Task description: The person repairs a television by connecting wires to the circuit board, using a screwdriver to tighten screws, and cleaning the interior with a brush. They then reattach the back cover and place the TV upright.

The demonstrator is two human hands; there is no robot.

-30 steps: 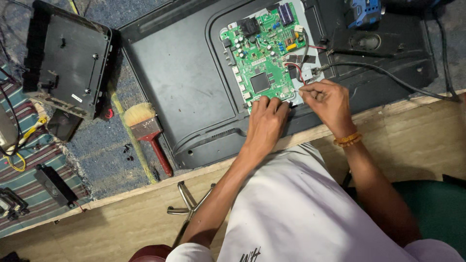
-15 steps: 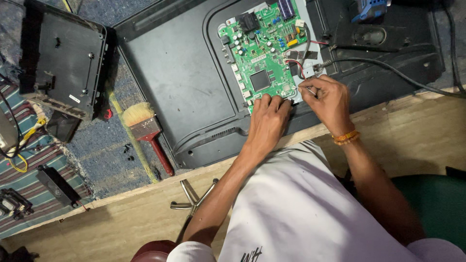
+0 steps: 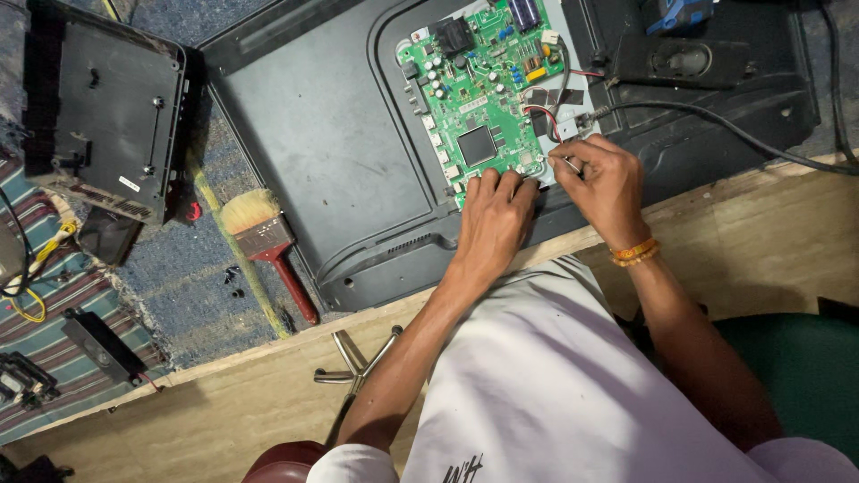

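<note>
At board's (image 3: 483,89) lower edge, left hand (image 3: 494,215) beside right hand (image 3: 604,183).

Both hands are crowding the near edge of the green circuit board (image 3: 483,89), the left hand (image 3: 490,215) lying flat, the right hand (image 3: 601,183) pinching beside red wires (image 3: 541,116). A black cable (image 3: 716,121) is crossing the right approach. The dark panel (image 3: 331,143) left of the board is lying open; a paintbrush (image 3: 264,241) is sitting beyond it.

A pale wooden desk (image 3: 761,259) edge runs across the lower view under dim, even light, with blue-grey carpet (image 3: 179,304) and a striped mat (image 3: 63,295) beyond it, and a green seat (image 3: 805,367) at the lower right.
</note>
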